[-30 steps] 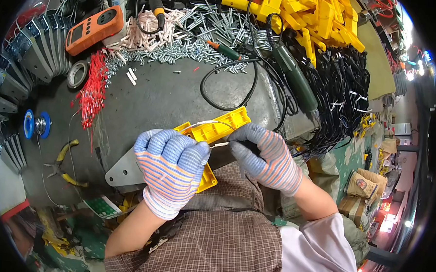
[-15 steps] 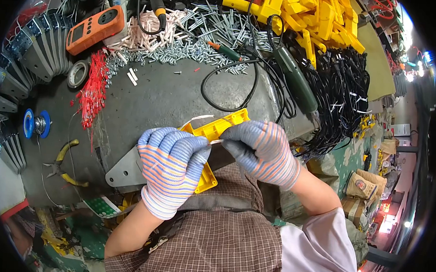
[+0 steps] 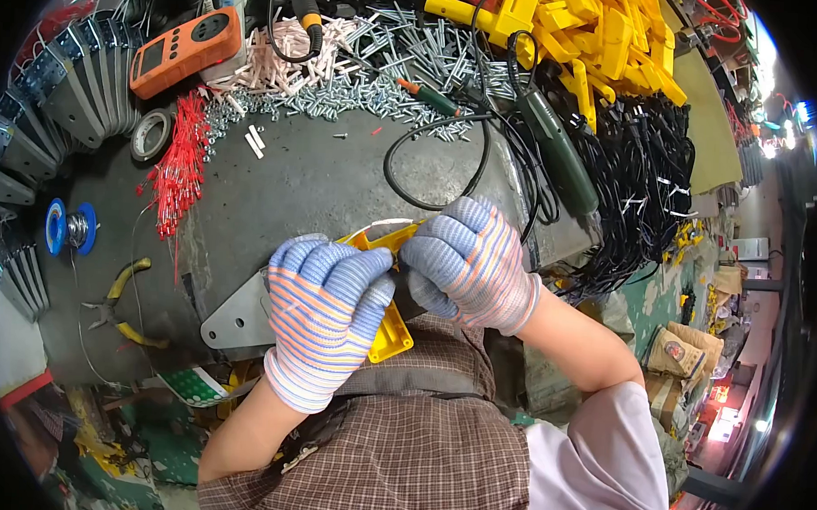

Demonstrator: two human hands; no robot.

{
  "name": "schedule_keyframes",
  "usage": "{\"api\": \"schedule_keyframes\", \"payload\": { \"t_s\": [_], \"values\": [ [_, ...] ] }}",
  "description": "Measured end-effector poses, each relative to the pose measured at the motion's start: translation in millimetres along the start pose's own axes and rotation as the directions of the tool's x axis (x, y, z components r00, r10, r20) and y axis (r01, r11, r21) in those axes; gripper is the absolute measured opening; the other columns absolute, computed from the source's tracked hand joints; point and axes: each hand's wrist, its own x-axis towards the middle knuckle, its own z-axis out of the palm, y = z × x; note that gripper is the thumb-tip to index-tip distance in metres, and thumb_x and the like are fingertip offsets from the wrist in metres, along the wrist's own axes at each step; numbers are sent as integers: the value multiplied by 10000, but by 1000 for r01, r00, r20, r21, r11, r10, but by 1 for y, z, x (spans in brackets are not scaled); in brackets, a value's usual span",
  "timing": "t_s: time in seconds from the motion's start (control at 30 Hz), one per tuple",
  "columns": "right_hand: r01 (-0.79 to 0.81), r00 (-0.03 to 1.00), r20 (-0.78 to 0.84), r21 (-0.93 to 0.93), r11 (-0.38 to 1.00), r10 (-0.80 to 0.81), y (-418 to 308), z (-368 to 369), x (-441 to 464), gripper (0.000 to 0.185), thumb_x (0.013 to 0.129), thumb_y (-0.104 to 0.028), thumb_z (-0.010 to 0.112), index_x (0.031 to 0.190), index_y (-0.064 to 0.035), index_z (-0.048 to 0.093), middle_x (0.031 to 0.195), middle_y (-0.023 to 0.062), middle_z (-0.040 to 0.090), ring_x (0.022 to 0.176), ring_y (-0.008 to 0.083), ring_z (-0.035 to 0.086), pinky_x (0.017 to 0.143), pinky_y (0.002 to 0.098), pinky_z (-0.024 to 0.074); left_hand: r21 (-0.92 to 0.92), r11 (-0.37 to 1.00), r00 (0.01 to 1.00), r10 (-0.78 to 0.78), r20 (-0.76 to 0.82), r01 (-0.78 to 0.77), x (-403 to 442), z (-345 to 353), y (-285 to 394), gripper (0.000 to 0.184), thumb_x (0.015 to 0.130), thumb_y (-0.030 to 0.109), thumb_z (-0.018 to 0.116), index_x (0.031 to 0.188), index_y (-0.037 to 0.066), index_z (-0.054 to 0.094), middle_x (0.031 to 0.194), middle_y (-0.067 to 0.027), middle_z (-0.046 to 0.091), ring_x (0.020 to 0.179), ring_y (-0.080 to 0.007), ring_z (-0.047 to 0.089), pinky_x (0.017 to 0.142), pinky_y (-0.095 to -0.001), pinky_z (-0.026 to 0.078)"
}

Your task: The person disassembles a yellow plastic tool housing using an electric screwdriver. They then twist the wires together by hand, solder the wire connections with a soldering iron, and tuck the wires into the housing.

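My left hand (image 3: 327,311), in a striped glove, is closed on a yellow plastic housing (image 3: 391,338) at the table's near edge. My right hand (image 3: 469,265), gloved too, has its fingers pressed together over the housing's right arm, close to the left fingertips; what they pinch is hidden. A white sleeved wire (image 3: 380,225) curves along the housing's upper edge between the hands. Left of my left hand lies a flat grey metal plate (image 3: 240,319) with holes, its right part hidden by that hand.
Cutters (image 3: 117,306) and a solder spool (image 3: 70,227) lie left, near red components (image 3: 181,158). Behind are an orange meter (image 3: 186,52), screws (image 3: 361,96) and yellow housings (image 3: 610,31). A green-handled tool (image 3: 559,152) and black cables (image 3: 635,183) lie right.
My right hand has moved left and inward, now covering the housing's right arm. Its fingers have come closer to my left fingertips. The view has shifted slightly.
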Motion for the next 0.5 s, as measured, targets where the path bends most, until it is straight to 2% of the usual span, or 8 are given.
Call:
{"api": "schedule_keyframes", "payload": {
  "t_s": [0.1,0.2,0.27,0.4,0.5],
  "values": [
    [64,998,-7,-14,998,-64,3,1,2,230,668,-238,676,855,-116,623,802,31,578,720,235,558,638,359,438,46,997,997,67,-39,-65,-2,3,-3,169,760,188,686,903,113,635,841,-65,605,820,-268,563,831,-427,421],
    [-3,999,47,-11,1000,3,-1,-7,2,207,696,-230,689,857,-115,628,809,35,597,736,235,571,661,360,451,1,1000,1000,-9,-15,9,2,1,0,163,763,168,685,897,100,622,836,-66,607,820,-270,565,822,-422,424],
    [-122,989,76,-15,992,123,-4,-15,-3,194,713,-227,706,859,-115,644,813,42,623,756,236,584,692,360,464,-42,998,999,-43,-22,42,4,0,2,142,766,156,684,865,89,608,827,-66,608,812,-273,569,814,-424,426],
    [-160,984,73,-17,987,161,-3,-25,-11,208,702,-207,720,882,-114,673,795,29,640,718,228,587,651,349,473,-85,994,997,-74,-20,72,4,0,2,131,769,145,682,851,85,600,825,-65,612,805,-276,573,808,-424,427],
    [-111,994,15,-77,991,112,-11,-23,-10,220,693,-185,685,901,-111,678,803,20,650,677,215,575,623,343,465,-129,986,994,-108,14,109,4,-2,2,97,772,103,676,830,55,615,816,-111,589,790,-308,562,756,-403,439]
  ]
}}
